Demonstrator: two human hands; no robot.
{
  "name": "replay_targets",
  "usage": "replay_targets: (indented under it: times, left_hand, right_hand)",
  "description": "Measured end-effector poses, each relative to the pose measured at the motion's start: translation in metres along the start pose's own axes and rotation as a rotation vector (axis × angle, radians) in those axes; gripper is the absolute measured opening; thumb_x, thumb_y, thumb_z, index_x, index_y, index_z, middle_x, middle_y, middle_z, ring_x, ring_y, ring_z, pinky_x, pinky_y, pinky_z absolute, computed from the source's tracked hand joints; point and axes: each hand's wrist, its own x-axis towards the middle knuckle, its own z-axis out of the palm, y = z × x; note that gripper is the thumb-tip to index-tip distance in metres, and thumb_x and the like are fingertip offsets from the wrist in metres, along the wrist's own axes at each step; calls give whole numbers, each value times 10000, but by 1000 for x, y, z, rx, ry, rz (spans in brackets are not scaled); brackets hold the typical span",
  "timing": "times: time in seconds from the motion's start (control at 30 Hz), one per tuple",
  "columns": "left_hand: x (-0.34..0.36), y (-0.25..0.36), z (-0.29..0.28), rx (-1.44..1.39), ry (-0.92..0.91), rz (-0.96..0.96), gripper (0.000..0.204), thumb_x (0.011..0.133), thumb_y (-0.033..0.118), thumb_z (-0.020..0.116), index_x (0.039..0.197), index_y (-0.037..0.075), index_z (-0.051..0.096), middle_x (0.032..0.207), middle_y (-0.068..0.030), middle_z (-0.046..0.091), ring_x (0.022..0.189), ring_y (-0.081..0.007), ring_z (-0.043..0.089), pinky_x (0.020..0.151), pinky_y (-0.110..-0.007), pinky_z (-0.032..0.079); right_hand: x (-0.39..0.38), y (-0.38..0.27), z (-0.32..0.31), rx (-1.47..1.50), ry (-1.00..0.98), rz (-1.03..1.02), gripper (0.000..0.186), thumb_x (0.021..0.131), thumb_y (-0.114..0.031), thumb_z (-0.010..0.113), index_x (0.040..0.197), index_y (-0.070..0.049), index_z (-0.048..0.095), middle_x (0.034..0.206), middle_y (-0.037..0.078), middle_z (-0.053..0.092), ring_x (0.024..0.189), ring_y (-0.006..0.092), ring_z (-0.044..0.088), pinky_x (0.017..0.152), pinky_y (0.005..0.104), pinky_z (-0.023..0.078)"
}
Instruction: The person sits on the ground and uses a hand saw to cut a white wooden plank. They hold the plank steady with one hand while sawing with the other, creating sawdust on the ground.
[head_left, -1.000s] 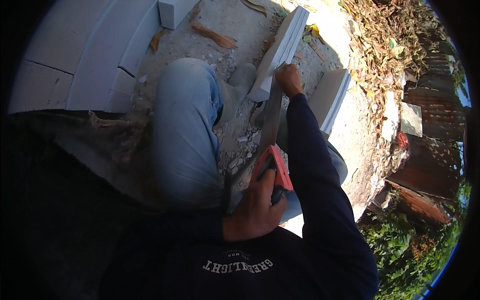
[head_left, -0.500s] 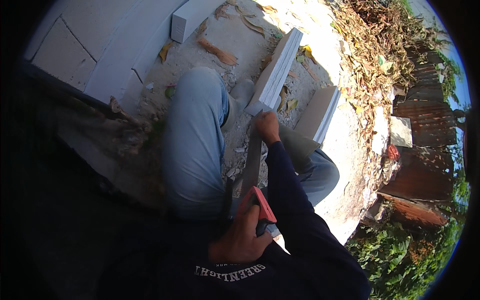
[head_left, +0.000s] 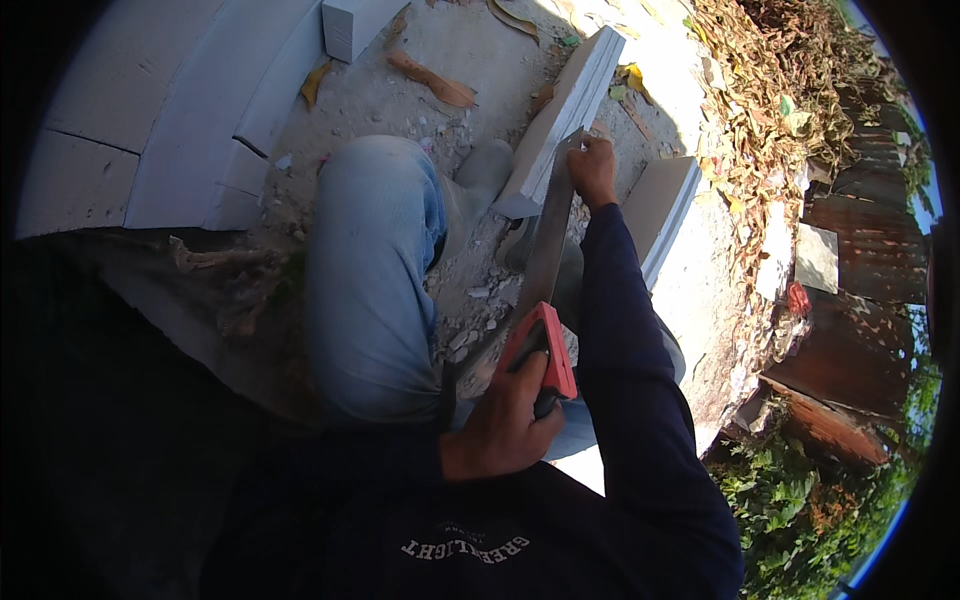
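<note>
A handsaw [head_left: 546,247] with a red and black handle is held between my two hands. My left hand [head_left: 505,425], low in front of my body, is wrapped round its handle. At the far end of the blade, my right hand [head_left: 592,172] is closed with fingers and thumb pinching the tip. The blade passes over the right side of a long pale block [head_left: 545,165], covering part of it; whether the two touch I cannot tell. That block lies on the ground just beyond my knees.
Another pale block [head_left: 660,215] lies right of my right hand, and a third [head_left: 355,25] at the far left. A pale block wall [head_left: 90,160] curves along the left. Dry leaves [head_left: 770,100] are heaped at far right, beside rusty corrugated sheets [head_left: 860,250]. Rubble [head_left: 475,310] litters the ground.
Both hands have moved the saw farther away and slightly right. Its tip, earlier at the block's near end, now reaches alongside the block. My view has shifted a little.
</note>
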Motion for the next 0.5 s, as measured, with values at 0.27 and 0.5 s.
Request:
replay_targets:
  times: [0.27,0.5]
  left_hand:
    - [14,18,-11,9,-28,-160,391,784,11,573,1149,-88,476,964,-301,571,973,-451,615,908,-478,450]
    - [-24,22,1,-122,43,-176,516,822,33,591,1316,-30,456,761,-48,521,638,-93,492,598,-305,415]
  right_hand:
    - [8,-3,13,-144,-3,-82,266,740,-140,622,911,52,689,953,321,679,935,466,672,885,489,518]
    - [-18,-10,21,-258,-100,-7,312,751,-181,653,926,77,666,947,305,693,944,462,679,871,491,530]
